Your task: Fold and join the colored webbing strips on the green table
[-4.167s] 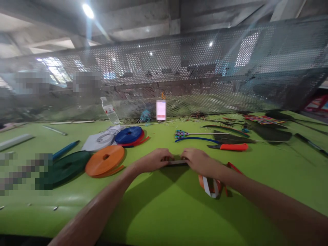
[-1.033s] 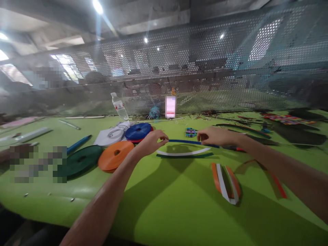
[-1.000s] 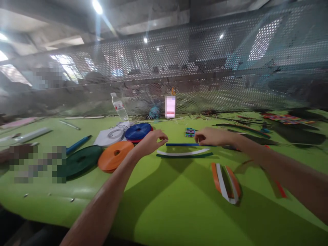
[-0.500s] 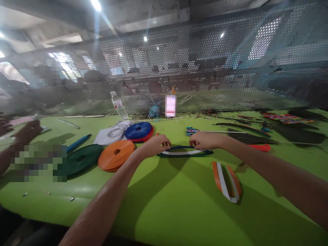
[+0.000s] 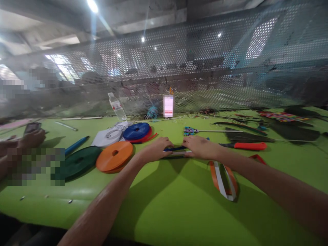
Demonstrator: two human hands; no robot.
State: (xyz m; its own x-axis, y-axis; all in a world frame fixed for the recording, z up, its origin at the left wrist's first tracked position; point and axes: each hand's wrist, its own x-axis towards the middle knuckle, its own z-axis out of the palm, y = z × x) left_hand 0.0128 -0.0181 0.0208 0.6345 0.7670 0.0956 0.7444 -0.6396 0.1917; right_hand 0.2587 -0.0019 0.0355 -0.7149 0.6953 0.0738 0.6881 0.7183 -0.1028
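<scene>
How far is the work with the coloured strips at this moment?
Done: one orange-and-white folded loop lies finished-looking on the green table. In hand: the left hand and right hand press the ends of stacked blue, white and dark strips toward each other. Left: the orange roll and others lie untouched.

A workshop: green worktable (image 5: 164,212) strewn with strap rolls (image 5: 114,160), a cutter (image 5: 246,146), perforated metal screen (image 5: 205,68) under bare concrete ceiling.
</scene>
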